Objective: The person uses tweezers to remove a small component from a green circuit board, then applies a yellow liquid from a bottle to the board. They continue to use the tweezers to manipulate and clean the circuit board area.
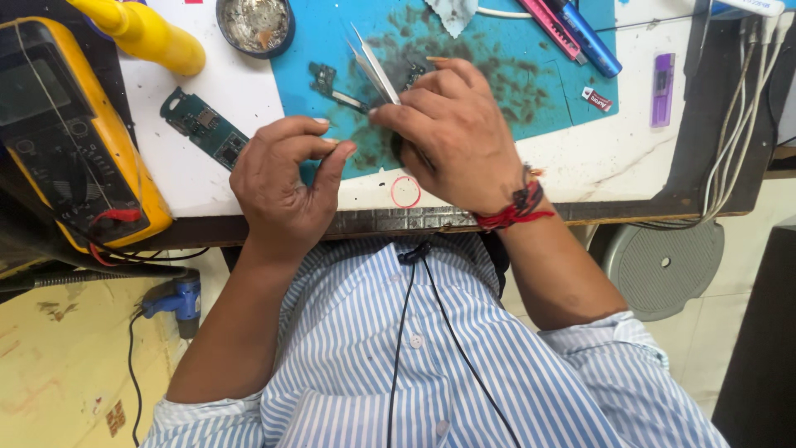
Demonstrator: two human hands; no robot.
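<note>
While pinched in the right hand (452, 137), tweezers (375, 65) above its knuckles.

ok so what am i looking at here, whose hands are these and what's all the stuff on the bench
The single picture comes from a camera worn on a person's head, looking down, so the striped shirt and both hands are that person's own. The right hand holds metal tweezers over a stained blue mat. The left hand has its fingers pinched together; whether it holds anything is hidden. On the white bench lie a small green circuit board, a darker board near the tweezers, a yellow meter, a round tin and a purple lighter.
</note>
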